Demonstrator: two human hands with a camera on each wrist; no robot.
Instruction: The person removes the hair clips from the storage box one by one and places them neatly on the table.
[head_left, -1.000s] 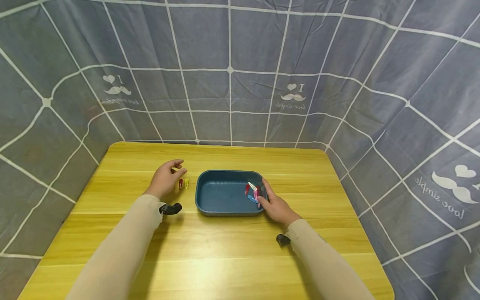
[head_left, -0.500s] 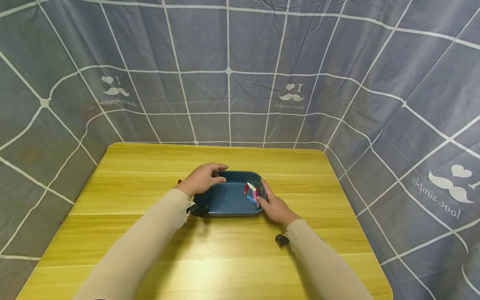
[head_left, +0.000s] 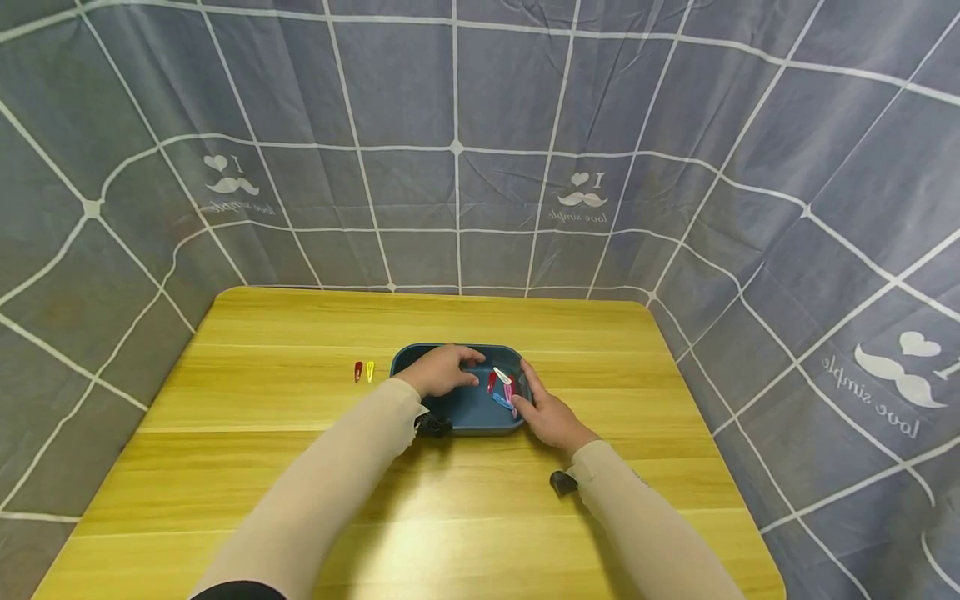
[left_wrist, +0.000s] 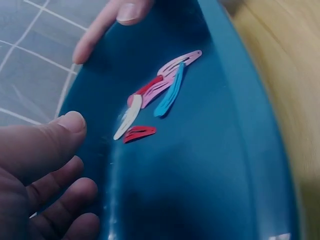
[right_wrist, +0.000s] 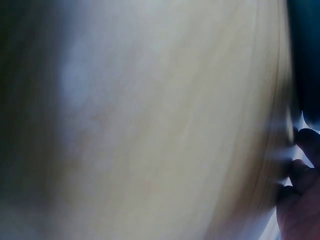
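A dark blue plastic tray point(head_left: 474, 414) lies on the table. My left hand point(head_left: 444, 372) hovers over its left half, fingers loosely bent, with nothing between thumb and fingertips. My right hand point(head_left: 553, 417) grips the tray's right end, thumb over the rim; in the right wrist view only part of this hand point(right_wrist: 302, 200) shows. Several snap hair clips are gathered inside near the right end: a white clip point(left_wrist: 128, 117), a small red clip point(left_wrist: 140, 132), a blue clip point(left_wrist: 171, 94), a pink clip point(left_wrist: 180, 61) and others overlapping them.
On the table left of the tray lie a dark red hair clip point(head_left: 358, 372) and a yellow hair clip point(head_left: 370, 371), side by side. The wooden table point(head_left: 465, 517) is bordered at the back and sides by a grey checked curtain point(head_left: 405, 192).
My left hand has moved right, from beside the red and yellow clips to over the tray. Those two clips are in full view again. My right hand stays on the tray's end.
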